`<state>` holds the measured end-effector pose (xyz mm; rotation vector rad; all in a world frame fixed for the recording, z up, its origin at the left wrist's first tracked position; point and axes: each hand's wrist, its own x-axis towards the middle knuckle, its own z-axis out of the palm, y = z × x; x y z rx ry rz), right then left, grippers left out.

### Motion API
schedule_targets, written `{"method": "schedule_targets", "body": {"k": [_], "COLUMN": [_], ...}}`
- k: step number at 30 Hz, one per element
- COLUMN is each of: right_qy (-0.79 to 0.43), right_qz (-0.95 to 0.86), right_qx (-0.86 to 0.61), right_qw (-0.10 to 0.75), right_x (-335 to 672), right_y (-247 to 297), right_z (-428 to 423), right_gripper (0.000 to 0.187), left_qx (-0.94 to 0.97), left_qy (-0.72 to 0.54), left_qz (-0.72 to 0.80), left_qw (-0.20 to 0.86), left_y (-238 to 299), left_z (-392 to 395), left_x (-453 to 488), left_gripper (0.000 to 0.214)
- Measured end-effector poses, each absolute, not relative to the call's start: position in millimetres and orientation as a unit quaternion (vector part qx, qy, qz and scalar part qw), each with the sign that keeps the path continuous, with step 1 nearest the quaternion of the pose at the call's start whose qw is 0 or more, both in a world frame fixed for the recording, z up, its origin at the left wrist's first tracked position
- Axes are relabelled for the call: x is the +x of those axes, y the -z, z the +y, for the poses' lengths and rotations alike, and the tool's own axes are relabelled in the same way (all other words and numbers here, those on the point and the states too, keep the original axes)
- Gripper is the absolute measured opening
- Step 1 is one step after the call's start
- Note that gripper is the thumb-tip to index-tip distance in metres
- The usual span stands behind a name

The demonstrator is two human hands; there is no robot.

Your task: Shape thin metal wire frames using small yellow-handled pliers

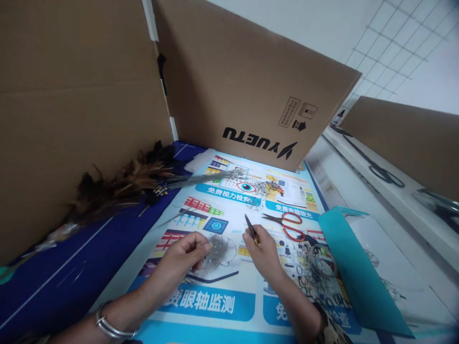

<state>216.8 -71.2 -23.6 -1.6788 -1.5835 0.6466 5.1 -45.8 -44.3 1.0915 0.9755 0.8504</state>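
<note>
- Left hand (186,255): fingers closed in a pinch on the left rim of the hoop; bangle (107,326) on the wrist.
- Hoop (219,249): thin wire ring with fine threads or wires across it, lying flat on the poster between the two hands, just right of the left fingertips.
- Right hand (264,252): closed round a slim dark tool (251,229), whose tip points up and away from the hand; not touching the hoop.
- Poster (215,306): printed sheet under both hands, spread on the blue table (53,282).
- Scissors (291,225): red-handled, flat on the poster, just beyond and right of the right hand.
- Rings (319,274): a loose heap of small wire loops, right of the right hand.
- Folder (355,277): teal, further right, its edge beside the rings.
- Wires (208,178): a straight bundle, well beyond the left hand.
- Feathers (118,187): brown and black, far left of the left hand, against the box.
- Box (251,81): cardboard, standing beyond both hands.
</note>
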Motion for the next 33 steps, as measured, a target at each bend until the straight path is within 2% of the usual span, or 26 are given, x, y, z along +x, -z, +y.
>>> {"method": "schedule_targets", "body": {"k": [4,7,10,13,16,18,20,22,29,33], "right_qy": [-0.082,-0.022,-0.037,-0.121,-0.297,-0.434,-0.534,-0.584,-0.683,-0.708], "right_qz": [-0.723,-0.745,-0.745,-0.72,-0.631,-0.548,-0.483,-0.45,-0.372,-0.338], "right_qx": [-0.658,-0.653,-0.644,-0.624,-0.6,-0.572,-0.537,-0.511,-0.452,-0.42], "right_qw": [0.193,0.131,0.17,0.28,0.392,0.429,0.441,0.442,0.436,0.457], "right_x": [217.9,214.7,213.2,213.0,210.5,207.4,204.1,201.2,194.4,194.9], "right_y": [31.6,32.7,31.0,30.1,30.9,31.0,29.5,26.4,15.5,18.3], "right_z": [-72.4,-73.9,-74.6,-75.9,-78.2,-79.9,-81.7,-83.8,-90.8,-90.6], "right_gripper": [0.017,0.016,0.015,0.016,0.02,0.024,0.028,0.03,0.036,0.028], "left_qx": [0.473,0.47,0.467,0.474,0.486,0.491,0.497,0.506,0.53,0.533], "left_qy": [-0.375,-0.371,-0.37,-0.371,-0.368,-0.366,-0.363,-0.359,-0.33,-0.325], "left_qz": [0.428,0.423,0.423,0.426,0.428,0.426,0.421,0.416,0.409,0.401], "left_qw": [0.673,0.68,0.683,0.676,0.667,0.666,0.666,0.665,0.665,0.67], "left_y": [46.0,45.6,45.6,46.8,48.3,49.4,50.5,51.3,48.1,47.4], "left_z": [-45.5,-45.9,-46.5,-47.1,-47.6,-47.9,-48.2,-48.7,-51.3,-51.5], "left_x": [4.1,3.5,3.3,3.2,3.3,3.5,3.6,3.7,3.5,3.2], "left_gripper": [0.02,0.02,0.02,0.02,0.018,0.017,0.017,0.018,0.02,0.02]}}
